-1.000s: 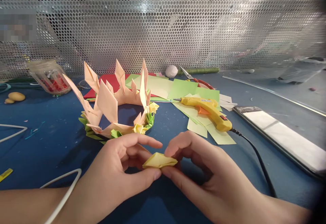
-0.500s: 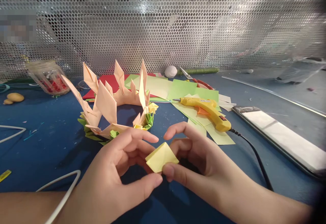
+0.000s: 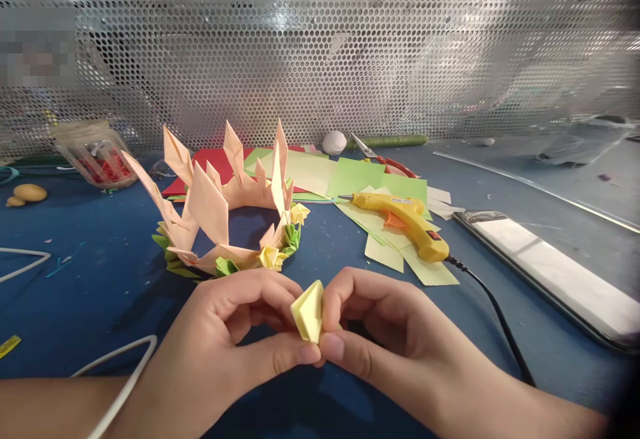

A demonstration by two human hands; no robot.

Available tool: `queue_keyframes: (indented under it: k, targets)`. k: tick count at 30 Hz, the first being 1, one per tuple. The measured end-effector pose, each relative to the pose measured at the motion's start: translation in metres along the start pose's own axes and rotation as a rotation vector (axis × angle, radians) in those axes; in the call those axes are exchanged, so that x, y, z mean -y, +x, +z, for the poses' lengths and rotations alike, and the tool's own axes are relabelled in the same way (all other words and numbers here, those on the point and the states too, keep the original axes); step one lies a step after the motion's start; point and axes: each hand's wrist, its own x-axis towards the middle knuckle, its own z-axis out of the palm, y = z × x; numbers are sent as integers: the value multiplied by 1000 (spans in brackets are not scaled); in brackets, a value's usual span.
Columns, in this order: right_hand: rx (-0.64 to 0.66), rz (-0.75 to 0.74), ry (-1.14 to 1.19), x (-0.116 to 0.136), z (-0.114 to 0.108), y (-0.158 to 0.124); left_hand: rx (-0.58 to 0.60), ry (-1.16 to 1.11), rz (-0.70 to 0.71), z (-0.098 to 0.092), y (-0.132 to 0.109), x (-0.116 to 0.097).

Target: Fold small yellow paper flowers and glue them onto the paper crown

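A small folded yellow paper point(image 3: 309, 311) stands between both hands at the lower middle. My left hand point(image 3: 245, 339) pinches it from the left, thumb at its lower tip. From the right, my right hand point(image 3: 385, 332) grips its edge between thumb and forefinger. The two thumb tips touch or nearly touch. Behind my left hand sits a peach paper crown point(image 3: 210, 202) with tall folded points, green leaves and yellow paper stars point(image 3: 271, 258) round its base.
A yellow glue gun point(image 3: 413, 216) rests on green and yellow sheets point(image 3: 357, 176). Scissors point(image 3: 395, 164) lie behind, a phone point(image 3: 550, 272) at right, a jar point(image 3: 97, 152) at back left. A white cable point(image 3: 133, 372) crosses my left wrist; perforated metal point(image 3: 300, 46) stands behind.
Both hands have closed in on the yellow paper, which has turned and looks narrower. My left fingers came down, uncovering the front yellow star on the crown.
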Motion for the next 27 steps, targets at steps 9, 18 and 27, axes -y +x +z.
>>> queue_keyframes:
  k: [9, 18, 27]
  targets:
    - [0, -96, -278, -7, -1, -8, -35, 88, -24, 2, -1, -1]
    - [25, -69, -285, -2, -1, -6, -181, 221, 57, 2, 9, -4]
    - [33, -96, -387, -2, -2, -7, 52, -13, -88, 0, 0, 2]
